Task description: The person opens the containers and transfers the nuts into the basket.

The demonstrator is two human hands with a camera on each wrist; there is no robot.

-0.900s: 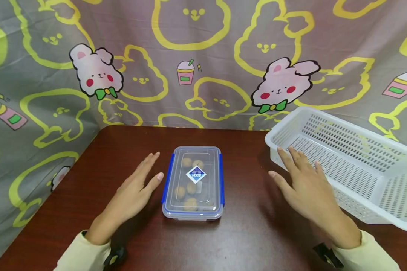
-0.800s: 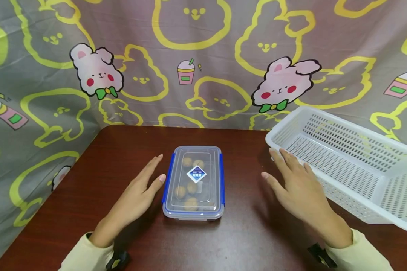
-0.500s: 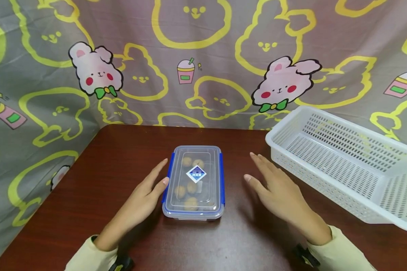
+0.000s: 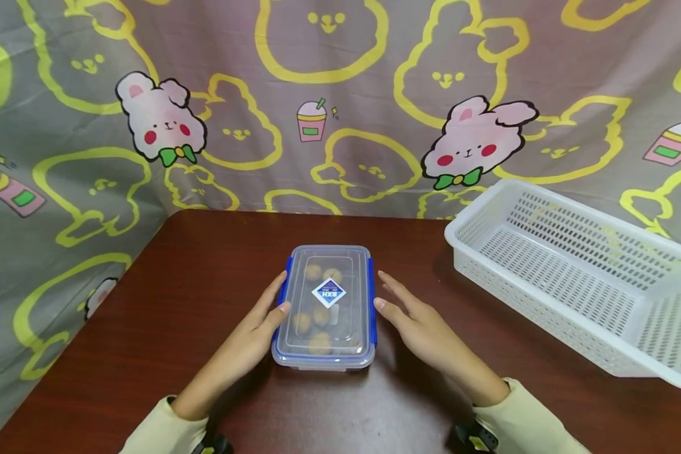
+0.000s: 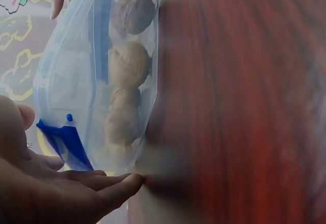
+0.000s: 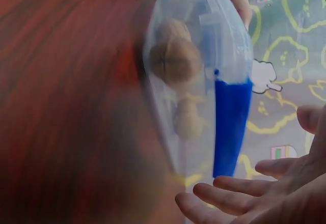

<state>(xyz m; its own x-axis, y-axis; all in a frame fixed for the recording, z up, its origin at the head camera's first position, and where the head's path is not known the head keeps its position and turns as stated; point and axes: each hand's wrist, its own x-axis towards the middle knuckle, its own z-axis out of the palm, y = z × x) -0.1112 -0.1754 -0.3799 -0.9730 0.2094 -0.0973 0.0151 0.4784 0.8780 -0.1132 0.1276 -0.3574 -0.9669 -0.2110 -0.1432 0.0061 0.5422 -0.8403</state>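
A clear food container [image 4: 352, 343] with blue side clips lies on the table in the head view. Through its lid and walls several walnuts [image 5: 129, 63] show. My left hand [image 4: 250, 334] is at the container's left side, its thumb tip by the lid edge and its fingers fairly straight along the wall. At the right side, my right hand [image 4: 425, 331] has its thumb close to the blue clip [image 6: 232, 127]; the fingers are spread and extended in the right wrist view. Neither hand curls round the container, and whether the fingertips touch it is hard to tell.
A white perforated basket [image 4: 539, 315] stands at the right of the dark wooden table [image 4: 215, 252], with nothing visible inside. A patterned cloth [image 4: 363, 170] hangs behind and to the left of the table.
My right hand has come left from beside the basket to the container's right side. My left hand has shifted slightly right, up to the container's left side. The container has not moved.
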